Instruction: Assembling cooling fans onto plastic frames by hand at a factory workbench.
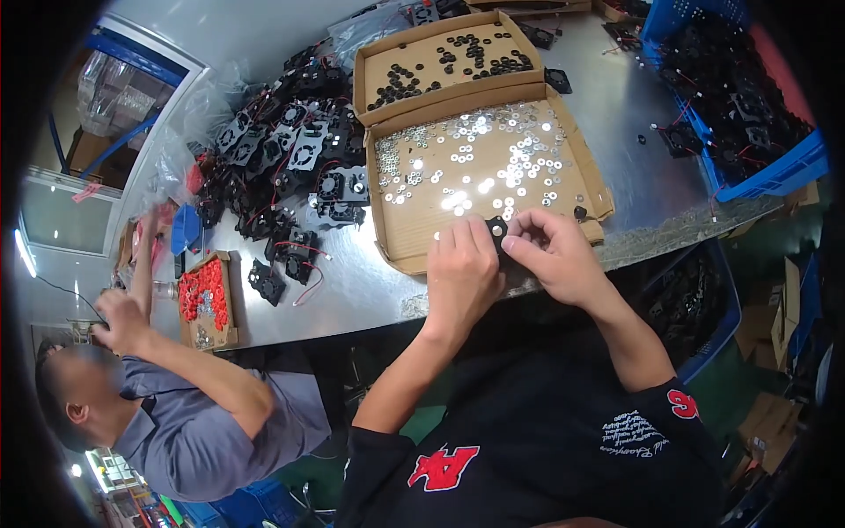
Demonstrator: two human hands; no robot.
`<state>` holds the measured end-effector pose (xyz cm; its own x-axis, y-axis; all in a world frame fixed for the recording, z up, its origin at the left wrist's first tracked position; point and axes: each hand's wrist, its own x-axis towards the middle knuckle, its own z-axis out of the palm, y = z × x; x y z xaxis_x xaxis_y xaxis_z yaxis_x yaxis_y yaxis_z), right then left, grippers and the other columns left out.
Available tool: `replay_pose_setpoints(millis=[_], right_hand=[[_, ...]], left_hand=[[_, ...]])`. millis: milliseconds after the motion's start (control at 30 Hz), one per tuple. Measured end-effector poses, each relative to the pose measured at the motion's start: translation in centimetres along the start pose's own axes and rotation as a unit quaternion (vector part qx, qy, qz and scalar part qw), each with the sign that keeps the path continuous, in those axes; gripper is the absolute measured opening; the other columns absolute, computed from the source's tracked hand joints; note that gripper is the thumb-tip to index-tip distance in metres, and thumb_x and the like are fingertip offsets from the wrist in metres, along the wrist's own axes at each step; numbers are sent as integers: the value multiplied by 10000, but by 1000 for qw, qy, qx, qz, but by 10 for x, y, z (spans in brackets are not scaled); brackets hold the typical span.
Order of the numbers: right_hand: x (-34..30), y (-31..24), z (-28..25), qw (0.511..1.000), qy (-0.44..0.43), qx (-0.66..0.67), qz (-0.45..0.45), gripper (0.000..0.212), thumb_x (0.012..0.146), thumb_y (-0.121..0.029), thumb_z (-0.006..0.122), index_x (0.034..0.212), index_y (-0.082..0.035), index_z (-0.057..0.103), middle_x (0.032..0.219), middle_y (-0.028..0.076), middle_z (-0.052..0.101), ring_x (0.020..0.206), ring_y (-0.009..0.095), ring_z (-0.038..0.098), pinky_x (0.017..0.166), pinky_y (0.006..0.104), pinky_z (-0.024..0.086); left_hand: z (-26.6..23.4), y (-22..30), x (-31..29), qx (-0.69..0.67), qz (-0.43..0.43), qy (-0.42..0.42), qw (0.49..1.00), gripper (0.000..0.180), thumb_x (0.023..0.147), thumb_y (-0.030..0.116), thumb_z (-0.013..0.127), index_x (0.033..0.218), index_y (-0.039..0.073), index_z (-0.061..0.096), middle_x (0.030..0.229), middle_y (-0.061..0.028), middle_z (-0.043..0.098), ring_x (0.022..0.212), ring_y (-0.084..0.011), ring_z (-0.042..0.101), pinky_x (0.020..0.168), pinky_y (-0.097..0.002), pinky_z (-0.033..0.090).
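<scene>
Over the front edge of the cardboard tray, my left hand (465,264) is closed around a small black part (497,229) with a round silver piece showing on its face. Thumb and fingers of my right hand (559,258) pinch that part's right edge. What lies under my fingertips is hidden. The cardboard tray (396,233) just beyond both hands holds many silver washers (519,167) scattered over its bottom. Behind it, a second cardboard tray (374,70) holds black ring-shaped pieces (475,53).
Small black fans with wires (304,150) are heaped left of the trays. A blue crate (775,180) of more fans stands right. Far left is a box of red pieces (204,295), beside a co-worker (211,431) with raised arms. The metal table (343,295) ends near my body.
</scene>
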<state>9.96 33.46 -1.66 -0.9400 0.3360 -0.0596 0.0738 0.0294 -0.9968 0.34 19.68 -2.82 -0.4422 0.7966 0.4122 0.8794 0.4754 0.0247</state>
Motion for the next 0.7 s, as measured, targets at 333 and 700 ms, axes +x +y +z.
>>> replay_pose_setpoints(millis=[333,700], right_hand=[[-7,13,4,952,96,-185,-225,221,815,-67,766,1031,-32,740,945,102,642,765,229,645,692,329,529],[-27,10,1,935,63,-198,-289,439,726,-101,852,1138,-19,725,1056,162,681,861,272,680,760,321,547]], left_hand=[[-8,-10,5,-33,9,-57,998,628,577,219,817,1098,-32,571,879,-106,548,796,-259,590,691,-354,505],[-35,-8,3,-70,43,-44,996,810,498,197,817,1242,-19,582,1028,-127,630,840,-293,658,690,-341,549]])
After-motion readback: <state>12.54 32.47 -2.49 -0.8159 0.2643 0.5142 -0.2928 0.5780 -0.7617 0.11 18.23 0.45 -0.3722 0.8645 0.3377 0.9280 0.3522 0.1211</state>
